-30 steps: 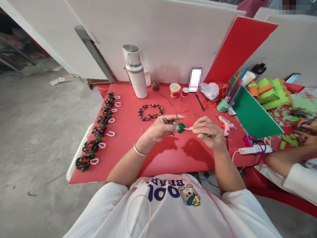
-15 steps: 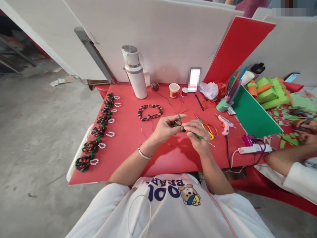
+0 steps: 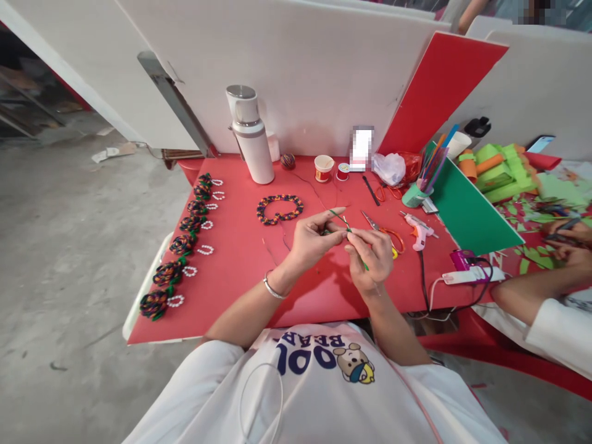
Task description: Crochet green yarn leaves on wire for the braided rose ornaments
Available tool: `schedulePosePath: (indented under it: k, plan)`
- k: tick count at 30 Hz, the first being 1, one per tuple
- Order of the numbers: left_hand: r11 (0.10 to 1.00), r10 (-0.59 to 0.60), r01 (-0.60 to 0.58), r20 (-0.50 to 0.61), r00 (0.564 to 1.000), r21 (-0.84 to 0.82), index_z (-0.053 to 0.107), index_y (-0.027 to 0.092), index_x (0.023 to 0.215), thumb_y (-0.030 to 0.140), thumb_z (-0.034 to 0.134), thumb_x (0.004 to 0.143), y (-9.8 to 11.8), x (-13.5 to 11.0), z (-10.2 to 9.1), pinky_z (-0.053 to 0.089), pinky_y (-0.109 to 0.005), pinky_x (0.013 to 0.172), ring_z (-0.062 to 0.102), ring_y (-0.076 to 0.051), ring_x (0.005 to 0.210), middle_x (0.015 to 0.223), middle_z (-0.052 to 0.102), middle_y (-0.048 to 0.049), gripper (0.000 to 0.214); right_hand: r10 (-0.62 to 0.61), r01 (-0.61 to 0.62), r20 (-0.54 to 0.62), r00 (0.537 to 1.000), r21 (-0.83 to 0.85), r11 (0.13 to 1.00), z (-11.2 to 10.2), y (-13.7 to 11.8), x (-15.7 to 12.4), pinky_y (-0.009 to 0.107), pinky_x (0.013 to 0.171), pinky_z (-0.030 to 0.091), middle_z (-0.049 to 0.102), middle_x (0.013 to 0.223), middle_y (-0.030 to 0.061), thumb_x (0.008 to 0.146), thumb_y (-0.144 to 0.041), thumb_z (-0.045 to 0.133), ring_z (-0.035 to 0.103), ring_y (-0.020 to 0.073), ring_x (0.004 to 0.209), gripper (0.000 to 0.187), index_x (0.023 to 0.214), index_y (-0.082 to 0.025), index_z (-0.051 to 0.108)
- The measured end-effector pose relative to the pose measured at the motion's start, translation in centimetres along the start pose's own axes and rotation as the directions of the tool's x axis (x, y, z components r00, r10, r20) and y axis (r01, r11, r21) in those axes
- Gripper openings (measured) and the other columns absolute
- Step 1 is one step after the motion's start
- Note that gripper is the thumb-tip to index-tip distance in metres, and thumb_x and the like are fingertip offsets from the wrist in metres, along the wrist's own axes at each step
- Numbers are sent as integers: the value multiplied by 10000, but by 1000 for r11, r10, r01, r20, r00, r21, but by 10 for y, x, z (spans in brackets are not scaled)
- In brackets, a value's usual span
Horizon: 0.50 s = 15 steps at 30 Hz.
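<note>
My left hand [image 3: 313, 237] pinches a small green piece, mostly hidden behind its fingers, above the red table [image 3: 240, 277]. My right hand [image 3: 370, 256] is closed round a thin green-wrapped wire [image 3: 345, 221] whose tip meets the left fingertips. Both hands touch at the middle of the table. A bangle sits on my left wrist. A multicoloured woven ring [image 3: 279, 208] lies just beyond my left hand, and orange-handled scissors [image 3: 386, 232] lie just right of my right hand.
Several dark woven flowers with bead loops [image 3: 181, 244] line the table's left edge. A white flask [image 3: 250, 135], small cup [image 3: 324, 168], thread spool [image 3: 343, 171], glue gun [image 3: 419, 226] and power strip [image 3: 467, 277] stand around. Another person's hands [image 3: 567, 240] work at the right beside green paper.
My right hand has moved left and nearer to my left hand, turning the wire more upright. The orange-handled scissors, hidden a second ago, now show beside it.
</note>
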<state>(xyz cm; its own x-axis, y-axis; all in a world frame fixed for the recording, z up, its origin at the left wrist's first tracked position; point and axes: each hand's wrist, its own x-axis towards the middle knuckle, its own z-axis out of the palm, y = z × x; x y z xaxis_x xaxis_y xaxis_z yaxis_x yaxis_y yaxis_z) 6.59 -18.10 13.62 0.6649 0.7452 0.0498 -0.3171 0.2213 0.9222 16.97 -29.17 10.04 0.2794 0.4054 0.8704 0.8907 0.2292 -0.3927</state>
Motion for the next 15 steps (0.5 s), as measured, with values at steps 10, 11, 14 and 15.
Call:
schedulePosePath:
  k: [10, 11, 14, 15]
  plan:
    - [973, -203, 218, 163, 966, -78, 752, 97, 1197, 183, 908, 571, 15, 1, -18, 249, -208, 451, 484, -60, 483, 618, 671, -2, 650, -21, -37, 136, 990, 413, 910, -4, 25, 14, 465, 863, 568, 804, 1057, 11, 937, -411, 701, 697, 228, 950, 199, 1119, -381, 774]
    - [974, -202, 216, 162, 966, -68, 754, 96, 1191, 170, 897, 574, 16, 2, -21, 255, -208, 453, 496, -65, 488, 620, 674, -5, 638, -27, -42, 162, 986, 413, 910, -8, 27, 16, 472, 868, 568, 809, 1059, 11, 930, -420, 708, 695, 231, 955, 194, 1105, -378, 780]
    - [976, -198, 210, 168, 966, -58, 758, 96, 1183, 149, 867, 585, 18, 2, -23, 274, -209, 460, 505, -67, 485, 613, 666, -2, 609, -10, -72, 205, 979, 388, 919, -18, 31, 19, 494, 875, 570, 819, 1041, 7, 917, -453, 714, 693, 240, 949, 179, 1059, -377, 792]
    - [976, -200, 213, 177, 964, -52, 759, 96, 1181, 148, 860, 590, 18, 3, -23, 273, -209, 459, 504, -66, 480, 611, 664, -2, 602, -6, -80, 218, 976, 379, 922, -20, 31, 20, 498, 876, 570, 821, 1036, 5, 915, -460, 713, 692, 241, 944, 176, 1049, -379, 794]
